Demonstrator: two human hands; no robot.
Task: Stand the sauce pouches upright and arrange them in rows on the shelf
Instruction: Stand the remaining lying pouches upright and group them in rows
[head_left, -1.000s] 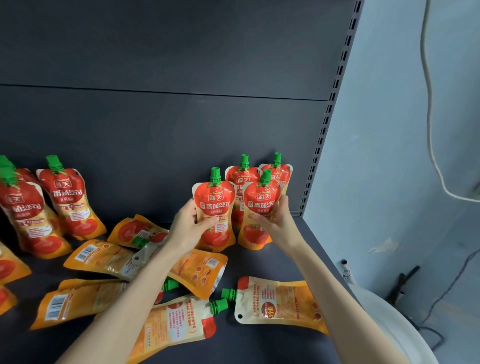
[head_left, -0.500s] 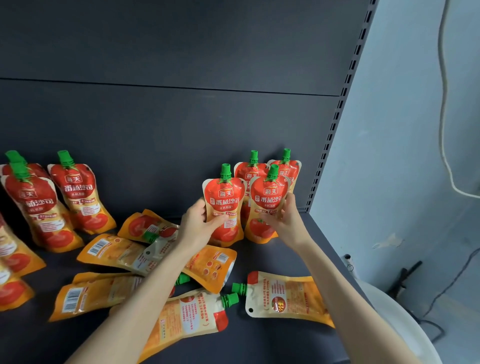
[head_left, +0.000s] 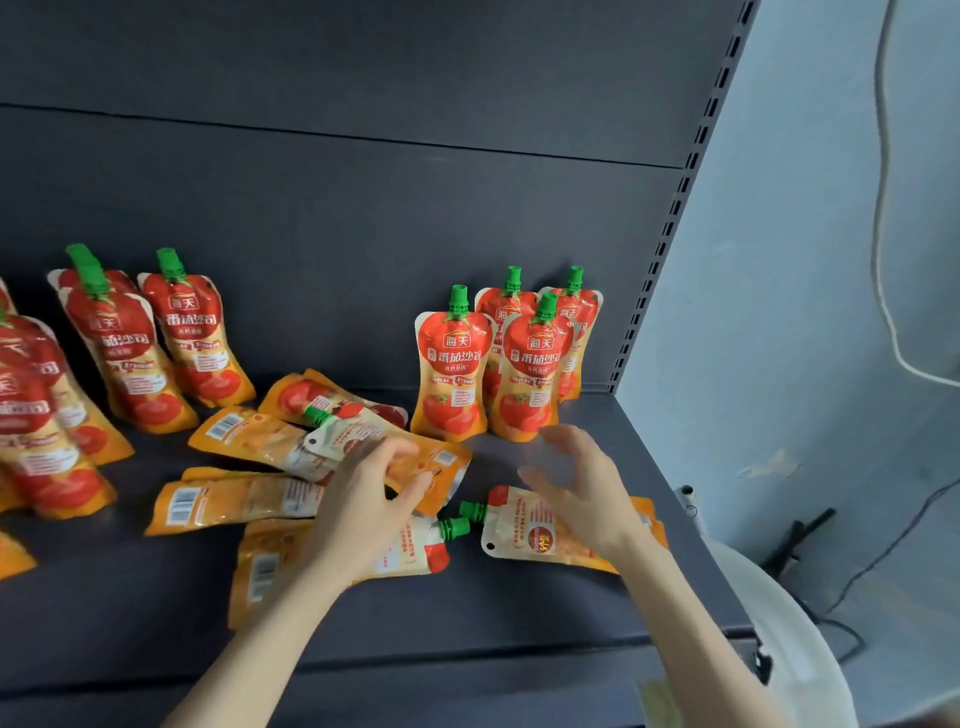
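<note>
— Four upright pouches (head_left: 452, 374) packed into the back right corner of the shelf (head_left: 519, 623). Why there?

— Probably to start the rows from a fixed edge. Two behind, close to the back panel (head_left: 363, 234), two in front, caps up, pressed side to side for support.

— And the left hand (head_left: 363, 493)?

— Down on a flat pouch (head_left: 436, 462) just in front of that block, fingers bent over it. Touching, certainly; gripping or not, impossible to tell through the blur.

— The right hand (head_left: 582, 493)?

— Spread wide, holding nothing, hovering over a second flat pouch (head_left: 524, 535) lying back side up, green cap pointing left.

— Why both so low?

— Likely going for the nearest fallen ones, one per hand, to extend the block forward.

— Much left to do?

— Plenty, judging by the mess. Several more lying flat in the middle of the shelf, some overlapping. Also a leaning group (head_left: 192, 338) at the far left, standing but tilted, not yet in straight rows.

— Any handling worries?

— Soft and floppy by the look. Best lifted near the cap, set down on the wide base, then nudged against a neighbour to avoid toppling the block.
</note>
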